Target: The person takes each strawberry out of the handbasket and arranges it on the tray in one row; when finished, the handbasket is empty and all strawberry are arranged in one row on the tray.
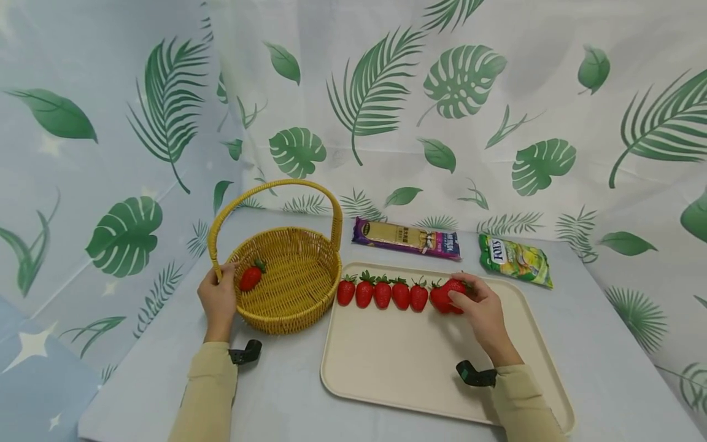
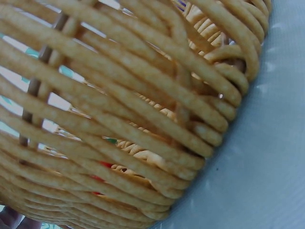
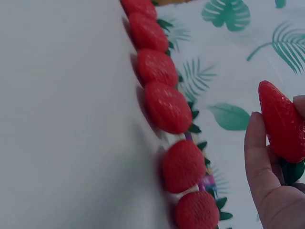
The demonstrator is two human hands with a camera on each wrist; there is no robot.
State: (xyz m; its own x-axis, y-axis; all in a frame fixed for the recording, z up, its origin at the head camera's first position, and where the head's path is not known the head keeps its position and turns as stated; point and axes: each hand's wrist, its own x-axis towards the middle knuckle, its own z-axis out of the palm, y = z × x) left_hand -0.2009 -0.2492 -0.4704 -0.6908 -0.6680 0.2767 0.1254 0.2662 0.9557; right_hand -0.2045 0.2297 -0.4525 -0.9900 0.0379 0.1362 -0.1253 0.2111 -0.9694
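Note:
My left hand (image 1: 218,304) grips the yellow wicker basket (image 1: 293,316) at its left rim, by the foot of the tall arched handle. One strawberry (image 1: 250,279) lies inside against the left wall; in the left wrist view, bits of red show through the weave. My right hand (image 1: 486,313) pinches a strawberry (image 3: 282,121) between thumb and fingers, held above the tray, with its green leaves towards the palm. Beneath and beside it, several strawberries (image 1: 382,294) form a row along the back of the beige tray (image 1: 386,368), leaves pointing to the far edge.
Behind the tray lie a long purple and gold packet (image 1: 405,238) and a green candy bag (image 1: 515,259). The basket stands just left of the tray on a pale cloth-covered table (image 1: 282,393). Leaf-patterned fabric (image 1: 386,166) hangs at the back and sides.

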